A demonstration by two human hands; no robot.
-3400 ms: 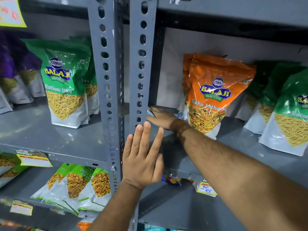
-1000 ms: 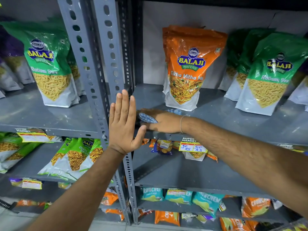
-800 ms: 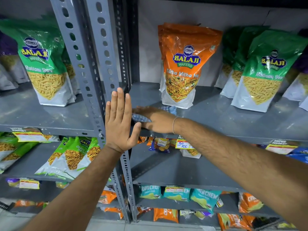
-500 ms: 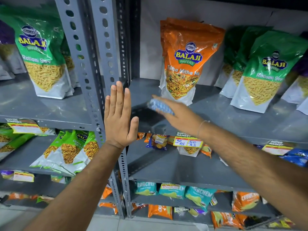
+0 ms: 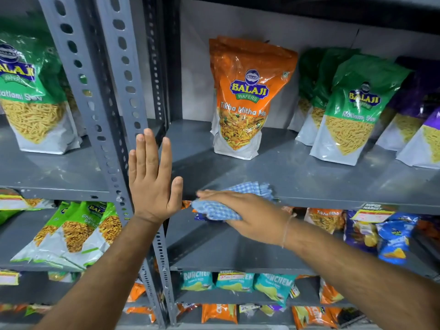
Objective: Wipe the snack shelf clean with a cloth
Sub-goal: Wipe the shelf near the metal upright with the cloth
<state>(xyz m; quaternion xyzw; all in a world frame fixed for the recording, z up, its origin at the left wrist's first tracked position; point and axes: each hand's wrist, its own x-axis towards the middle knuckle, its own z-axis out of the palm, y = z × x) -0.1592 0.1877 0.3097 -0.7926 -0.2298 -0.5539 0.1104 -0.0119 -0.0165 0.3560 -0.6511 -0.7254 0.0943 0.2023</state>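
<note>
Cloth (image 5: 247,189) under flat right hand (image 5: 250,216), at shelf (image 5: 309,186) front edge

Cloth (image 5: 222,206) now at shelf (image 5: 309,186) front edge

Right hand (image 5: 252,220) presses checked cloth (image 5: 238,198) over shelf (image 5: 309,182) front edge.

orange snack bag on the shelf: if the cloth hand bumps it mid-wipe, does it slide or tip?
The orange bag stands upright, tall on a narrow base, so it probably tips rather than slides. It looks puffy and light, so a small nudge may do it. The bag behind it might prop it up.
</note>
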